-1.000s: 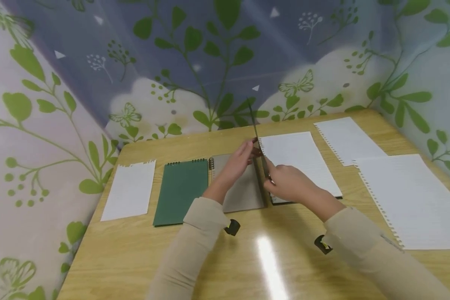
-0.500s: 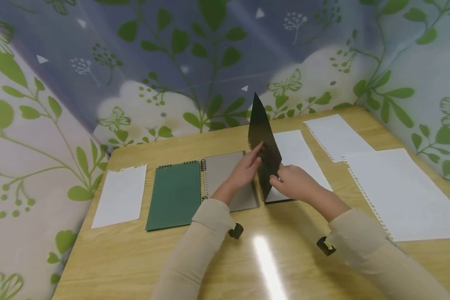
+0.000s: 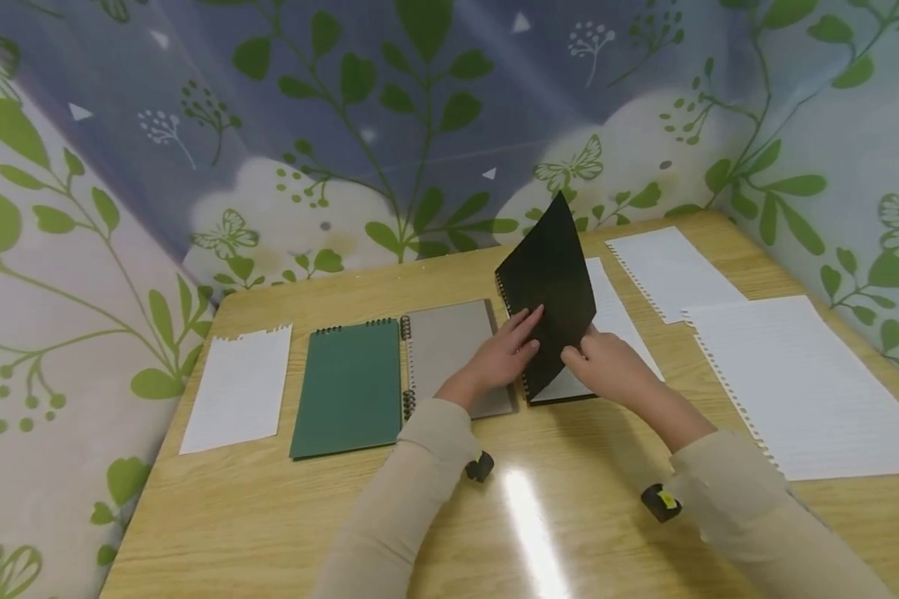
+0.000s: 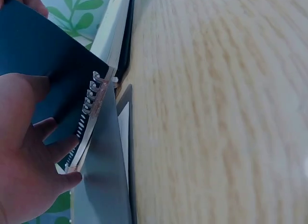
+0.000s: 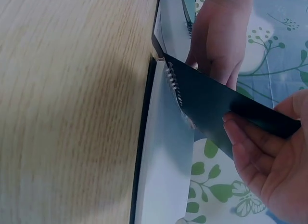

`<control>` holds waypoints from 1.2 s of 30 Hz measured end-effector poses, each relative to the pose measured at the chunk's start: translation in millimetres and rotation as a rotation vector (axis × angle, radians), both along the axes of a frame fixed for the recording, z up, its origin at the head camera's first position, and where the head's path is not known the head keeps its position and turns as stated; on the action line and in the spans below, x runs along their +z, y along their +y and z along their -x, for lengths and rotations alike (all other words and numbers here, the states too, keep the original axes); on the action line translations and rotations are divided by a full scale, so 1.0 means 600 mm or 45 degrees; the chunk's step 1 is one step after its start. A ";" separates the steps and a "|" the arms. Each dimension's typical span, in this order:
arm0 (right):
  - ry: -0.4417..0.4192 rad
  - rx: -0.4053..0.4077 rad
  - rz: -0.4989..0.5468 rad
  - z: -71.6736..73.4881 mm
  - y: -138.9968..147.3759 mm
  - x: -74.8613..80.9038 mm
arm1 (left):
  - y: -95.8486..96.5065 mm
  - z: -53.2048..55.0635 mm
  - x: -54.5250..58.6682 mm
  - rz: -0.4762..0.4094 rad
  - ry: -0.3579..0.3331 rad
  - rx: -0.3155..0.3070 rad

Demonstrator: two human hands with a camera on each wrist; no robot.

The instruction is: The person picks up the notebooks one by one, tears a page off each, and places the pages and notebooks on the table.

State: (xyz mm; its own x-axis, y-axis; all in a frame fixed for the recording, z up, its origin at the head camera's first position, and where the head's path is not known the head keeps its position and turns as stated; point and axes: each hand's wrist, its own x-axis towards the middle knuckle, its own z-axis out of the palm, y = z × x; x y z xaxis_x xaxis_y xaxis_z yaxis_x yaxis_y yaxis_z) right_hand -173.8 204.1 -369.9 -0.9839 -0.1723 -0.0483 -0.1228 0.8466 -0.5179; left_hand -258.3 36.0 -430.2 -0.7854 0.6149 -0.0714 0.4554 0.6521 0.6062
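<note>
A black notebook cover (image 3: 558, 266) stands tilted up from a ring-bound notebook, over its white lined pages (image 3: 607, 287). My right hand (image 3: 610, 366) pinches the cover's free edge, thumb on one face and fingers on the other, as the right wrist view shows. Fairly straight fingers of my left hand (image 3: 498, 353) lie against the cover's outer face near the binding. In the left wrist view the wire rings (image 4: 91, 95) run along the spine beside that hand. Just left of the black notebook, partly under my left forearm, lies a grey ring-bound notebook (image 3: 445, 329).
A green ring-bound notebook (image 3: 348, 391) lies left of the grey one, with a torn-out sheet (image 3: 235, 395) farther left. Two more loose sheets with ragged punched edges, a far sheet (image 3: 674, 270) and a nearer sheet (image 3: 809, 391), lie on the right. Patterned fabric (image 3: 449, 125) rises behind the table.
The black cover has swung from nearly upright over to the right, lowering toward the pages. My right hand moved right with its edge, and my left hand followed against its face.
</note>
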 end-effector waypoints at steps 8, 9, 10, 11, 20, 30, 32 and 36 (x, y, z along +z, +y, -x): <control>-0.015 -0.090 0.046 -0.007 0.017 -0.013 | 0.006 -0.005 -0.001 0.150 0.100 -0.054; -0.010 -0.095 0.057 -0.008 0.019 -0.015 | 0.006 -0.004 -0.002 0.175 0.114 -0.056; -0.004 -0.100 0.064 -0.009 0.021 -0.017 | 0.007 -0.004 -0.004 0.199 0.124 -0.055; 0.001 -0.103 0.072 -0.010 0.023 -0.019 | 0.008 -0.004 -0.005 0.219 0.130 -0.054; 0.017 -0.170 0.103 -0.010 0.039 -0.036 | 0.020 -0.013 0.000 0.359 0.130 -0.036; 0.057 -0.273 0.234 -0.010 0.057 -0.056 | 0.026 -0.016 -0.003 0.474 0.149 -0.026; 0.056 -0.290 0.259 -0.009 0.059 -0.058 | 0.027 -0.016 -0.005 0.491 0.153 -0.026; 0.055 -0.297 0.308 -0.006 0.063 -0.064 | 0.028 -0.018 -0.004 0.520 0.154 -0.024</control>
State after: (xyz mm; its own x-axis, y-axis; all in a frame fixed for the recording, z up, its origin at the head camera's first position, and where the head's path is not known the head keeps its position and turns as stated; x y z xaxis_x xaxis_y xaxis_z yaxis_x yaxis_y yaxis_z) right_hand -170.2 242.0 -408.1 -0.9984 0.0563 0.0088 0.0338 0.7079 -0.7055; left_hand -247.7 52.9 -432.4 -0.7919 0.5695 -0.2204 0.5215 0.8185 0.2411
